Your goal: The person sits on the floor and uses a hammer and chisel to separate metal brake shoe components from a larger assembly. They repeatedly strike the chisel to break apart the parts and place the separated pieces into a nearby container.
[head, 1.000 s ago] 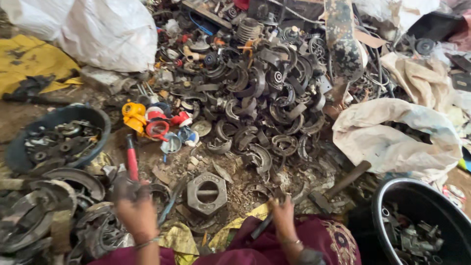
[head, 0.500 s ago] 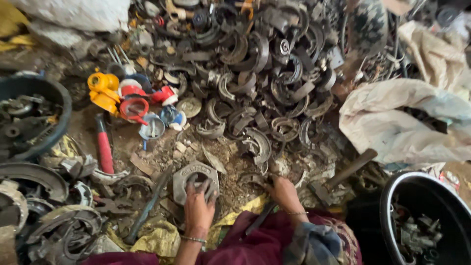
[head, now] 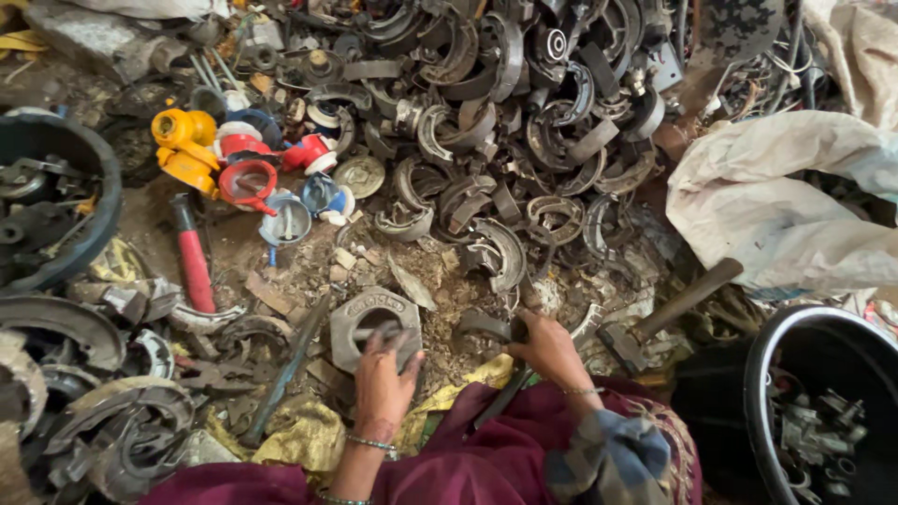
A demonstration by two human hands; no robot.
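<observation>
A large grey hexagonal nut [head: 374,323] lies flat on the littered dirt with its round hole facing up, just beside a curved, rusty brake shoe [head: 486,324] lying to its right, both at the near edge of the scrap pile.

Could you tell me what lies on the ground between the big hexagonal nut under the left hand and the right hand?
In the head view, between the hexagonal nut and the right hand lie dirt, rubble and one curved metal piece.
</observation>
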